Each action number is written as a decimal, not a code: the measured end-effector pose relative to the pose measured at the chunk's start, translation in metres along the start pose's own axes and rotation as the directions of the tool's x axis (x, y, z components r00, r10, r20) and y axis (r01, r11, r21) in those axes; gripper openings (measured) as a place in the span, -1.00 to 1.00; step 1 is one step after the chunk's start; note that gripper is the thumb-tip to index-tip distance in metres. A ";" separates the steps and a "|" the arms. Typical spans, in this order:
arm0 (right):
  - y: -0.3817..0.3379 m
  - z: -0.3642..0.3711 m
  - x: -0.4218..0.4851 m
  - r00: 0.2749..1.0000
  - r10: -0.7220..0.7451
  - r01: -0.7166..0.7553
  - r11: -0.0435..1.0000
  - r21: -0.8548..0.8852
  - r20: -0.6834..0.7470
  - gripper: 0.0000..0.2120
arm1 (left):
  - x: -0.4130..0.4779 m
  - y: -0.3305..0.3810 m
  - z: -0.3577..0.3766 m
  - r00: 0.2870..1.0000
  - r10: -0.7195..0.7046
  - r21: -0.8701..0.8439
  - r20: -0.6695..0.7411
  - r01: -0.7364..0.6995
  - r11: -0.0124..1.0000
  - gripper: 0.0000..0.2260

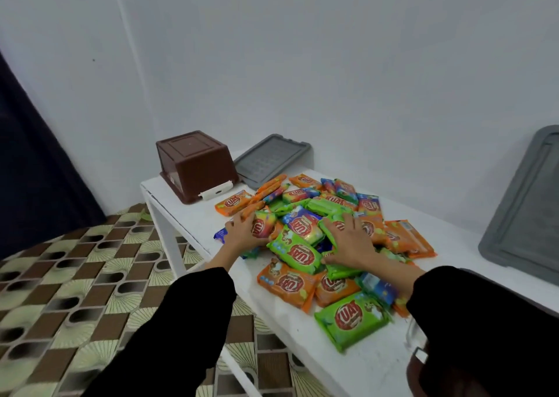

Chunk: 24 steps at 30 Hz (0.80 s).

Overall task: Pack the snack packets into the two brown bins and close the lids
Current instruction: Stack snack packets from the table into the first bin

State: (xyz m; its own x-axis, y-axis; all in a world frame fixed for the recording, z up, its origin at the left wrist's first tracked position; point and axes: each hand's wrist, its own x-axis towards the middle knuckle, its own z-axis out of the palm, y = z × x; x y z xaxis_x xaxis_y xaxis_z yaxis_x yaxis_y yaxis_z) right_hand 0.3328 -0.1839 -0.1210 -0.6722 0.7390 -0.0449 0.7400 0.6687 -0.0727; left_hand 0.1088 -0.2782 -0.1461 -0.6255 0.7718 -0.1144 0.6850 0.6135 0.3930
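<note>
Left hand and right hand open-fingered on snack packets; brown bin upside down

Dim, soft light; edges warped.

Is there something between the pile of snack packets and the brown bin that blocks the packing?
No object lies between them, but the brown bin stands upside down on the table, its opening facing down, so the snack packets cannot enter until it is turned.
</note>
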 end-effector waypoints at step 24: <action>0.079 -0.137 -0.103 0.953 0.273 -0.234 0.940 0.250 -0.134 -0.26 | -0.061 0.167 -0.071 0.819 0.551 -0.587 0.160 -0.370 0.720 -0.23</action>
State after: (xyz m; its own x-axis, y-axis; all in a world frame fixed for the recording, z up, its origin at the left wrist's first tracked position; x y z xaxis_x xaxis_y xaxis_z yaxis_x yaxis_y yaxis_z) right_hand 0.4638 -0.1960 0.0148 -0.4356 0.8973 0.0709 0.8466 0.4352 -0.3066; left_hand 0.2347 -0.2342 -0.0088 -0.0749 0.9969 -0.0228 0.5056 0.0577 0.8608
